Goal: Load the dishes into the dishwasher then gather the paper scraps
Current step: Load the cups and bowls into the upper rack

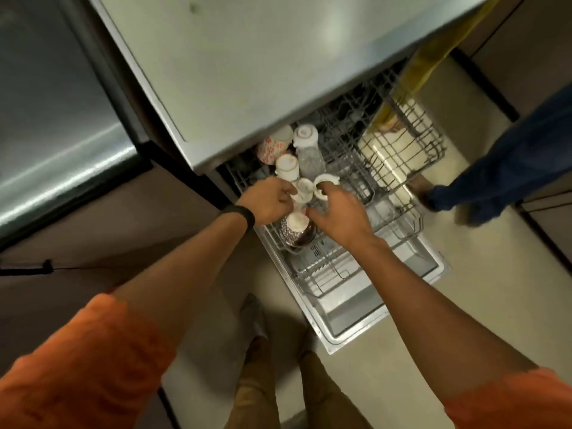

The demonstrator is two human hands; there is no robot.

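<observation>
Two hands: I saw both reaching into the upper rack (416,216), close together over its row of cups.
Left hand (269,201): its fingers were curled against the small white cup (305,190), pinching its side; a black wristband (240,216) sat on the wrist.
Right hand (340,215): its fingers were curled on the rim of a white mug (328,180), which was tilted just beside the small white cup.
Upper rack: it was pulled out from under the steel counter (278,57).
Other cups: a floral cup (272,147), an upturned white cup (306,134), a gold-rimmed cup (288,165) and a clear glass (311,161) stood behind the hands; a patterned cup (292,230) was nearest me.
Lower rack (439,144): it was further right and held white plates (399,153).
Dishwasher door (356,314): it lay lowered beneath the racks.
Bystander: I saw a leg in blue trousers (495,168) beside the lower rack.
Sharpness: motion blur kept me from reading the exact finger contact.
</observation>
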